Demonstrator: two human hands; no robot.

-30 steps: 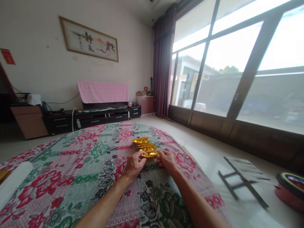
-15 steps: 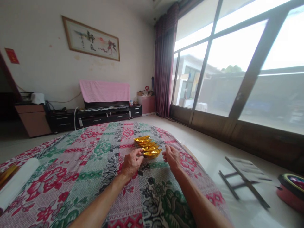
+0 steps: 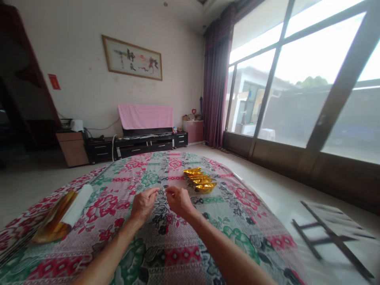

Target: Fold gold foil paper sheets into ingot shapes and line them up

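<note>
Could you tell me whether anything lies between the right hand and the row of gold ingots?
Nothing visible does. Only bare cloth lies between the right hand and the ingots, which sit just beyond it to the right.

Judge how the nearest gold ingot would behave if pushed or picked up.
The nearest gold ingot looks folded from thin foil paper: probably light and easily crushed. On the floral cloth it would likely snag or tip when pushed, not roll.

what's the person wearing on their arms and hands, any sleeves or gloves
Nothing shows: the left hand and right hand are ungloved, with no ring, watch or bracelet visible, and both forearms are bare to the picture's edge, no sleeve in view.
</note>
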